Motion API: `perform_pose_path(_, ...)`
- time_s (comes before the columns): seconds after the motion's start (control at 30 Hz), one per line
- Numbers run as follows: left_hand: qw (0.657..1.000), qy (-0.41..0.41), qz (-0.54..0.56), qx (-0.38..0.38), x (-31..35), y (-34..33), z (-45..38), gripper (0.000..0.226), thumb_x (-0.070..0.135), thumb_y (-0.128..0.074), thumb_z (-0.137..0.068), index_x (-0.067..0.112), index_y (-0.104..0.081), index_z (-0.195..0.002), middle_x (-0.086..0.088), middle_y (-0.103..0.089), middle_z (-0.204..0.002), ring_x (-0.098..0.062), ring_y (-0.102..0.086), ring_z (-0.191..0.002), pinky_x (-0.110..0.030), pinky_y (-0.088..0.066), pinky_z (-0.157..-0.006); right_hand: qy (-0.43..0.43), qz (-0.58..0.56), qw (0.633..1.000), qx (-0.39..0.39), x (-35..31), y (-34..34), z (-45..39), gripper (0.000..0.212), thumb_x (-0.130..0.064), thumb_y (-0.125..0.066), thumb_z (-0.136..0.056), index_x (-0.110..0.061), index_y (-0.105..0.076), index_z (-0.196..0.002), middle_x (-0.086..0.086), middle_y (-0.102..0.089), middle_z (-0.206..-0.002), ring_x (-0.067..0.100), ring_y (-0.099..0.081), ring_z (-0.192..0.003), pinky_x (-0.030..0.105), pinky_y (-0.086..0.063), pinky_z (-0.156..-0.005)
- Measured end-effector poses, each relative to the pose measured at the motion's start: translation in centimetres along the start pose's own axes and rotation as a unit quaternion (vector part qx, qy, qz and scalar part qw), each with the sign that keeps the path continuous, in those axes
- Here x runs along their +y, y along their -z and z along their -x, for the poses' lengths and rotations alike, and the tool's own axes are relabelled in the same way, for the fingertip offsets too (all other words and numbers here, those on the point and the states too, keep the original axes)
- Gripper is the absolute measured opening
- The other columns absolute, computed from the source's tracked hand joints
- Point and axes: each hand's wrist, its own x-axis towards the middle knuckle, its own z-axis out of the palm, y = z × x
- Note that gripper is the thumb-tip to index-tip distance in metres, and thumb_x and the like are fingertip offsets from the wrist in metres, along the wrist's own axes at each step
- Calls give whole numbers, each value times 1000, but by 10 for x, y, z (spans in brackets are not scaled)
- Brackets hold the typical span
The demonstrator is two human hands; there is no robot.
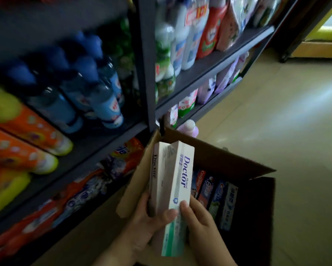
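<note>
Both hands are clamped on one bundle of white-and-teal cardboard toothpaste cartons [172, 175] printed "Doctor". The left hand [147, 219] wraps the bundle's left side with its thumb laid across the front. The right hand [199, 221] closes on the right side, thumb on the front edge. The grip sits low on the bundle, so most of its length rises free above the fingers. The cartons' long axis runs up and away from the person, nearly upright and tipped slightly left.

The bundle hangs above the left part of a brown corrugated cardboard box [224, 158] with its flaps open, where more coloured toothpaste packs [217, 196] stand on end in a row. The dark metal shelf rack [88, 148] lies to the left and ahead, so the left hand is the nearer one to it. My guess is that the cartons must swing leftward and lie flatter to go onto a shelf board.

The nearest tiers hold orange detergent bags [80, 191] and blue-capped clear bottles [103, 100], closely packed, and I cannot see a free slot. The box stands on a pale glossy floor [276, 116], with room to the right.
</note>
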Motion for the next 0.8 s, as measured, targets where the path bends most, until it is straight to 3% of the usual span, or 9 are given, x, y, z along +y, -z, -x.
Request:
perform_pose_path(0.13,999,-25,34,21,46,-29,89,95,37,-86,-36,31,-54,-124,-4,-73,-106,-26,-70,-98,-44,-57,-81,28,6,999,-32,-66,-13,84,28,-13,-65,-86,-22,-65,-113,-6,-74,-102,9,-70,-95,16,-53,-71)
perform_pose_path(0.27,997,-28,60,51,84,-55,176,111,45,-94,-24,23,-56,-126,-12,-72,-105,-32,-70,-95,-42,-57,-75,23,43,996,-72,-123,-22,163,37,-15,-74,-74,-15,-67,-110,3,-76,-95,14,-72,-89,19,-54,-70)
perform_pose_path(0.37,992,-12,94,84,105,-71,237,93,39,-90,-35,24,-57,-121,-14,-73,-96,-32,-72,-84,-40,-57,-67,11,66,990,-128,-157,-27,214,31,-8,-75,-79,-20,-68,-107,5,-76,-92,17,-73,-85,23,-55,-71)
perform_pose_path(0.43,989,5,114,90,112,-77,270,97,42,-91,-31,26,-57,-120,-15,-72,-100,-34,-71,-87,-44,-58,-73,20,86,984,-157,-174,-31,243,39,-22,-81,-72,-20,-68,-109,6,-76,-94,21,-72,-89,28,-56,-76)
perform_pose_path(0.5,985,-6,140,97,117,-79,297,102,49,-94,-25,29,-58,-118,-16,-72,-104,-37,-69,-95,-53,-54,-86,35,106,977,-179,-187,-36,266,65,-42,-86,-55,-17,-68,-112,8,-75,-97,25,-71,-93,33,-56,-80)
perform_pose_path(0.57,981,-48,148,119,125,-81,322,78,46,-89,-44,33,-59,-115,-14,-73,-102,-36,-69,-95,-55,-53,-88,36,100,974,-199,-198,-42,286,78,-53,-89,-47,-18,-67,-114,11,-74,-102,30,-70,-97,42,-54,-87)
perform_pose_path(0.67,972,-105,153,146,139,-77,353,50,31,-74,-63,36,-60,-111,-9,-74,-99,-34,-70,-92,-53,-54,-85,40,96,970,-218,-213,-51,306,59,-37,-80,-62,-20,-66,-117,10,-73,-106,30,-70,-97,42,-55,-87)
perform_pose_path(0.8,950,-162,155,218,145,-70,390,37,20,-69,-77,37,-62,-109,-4,-75,-96,-30,-71,-91,-47,-55,-78,81,88,961,-249,-230,-69,330,47,-20,-69,-69,-9,-66,-115,15,-74,-97,27,-72,-81,29,-56,-66)
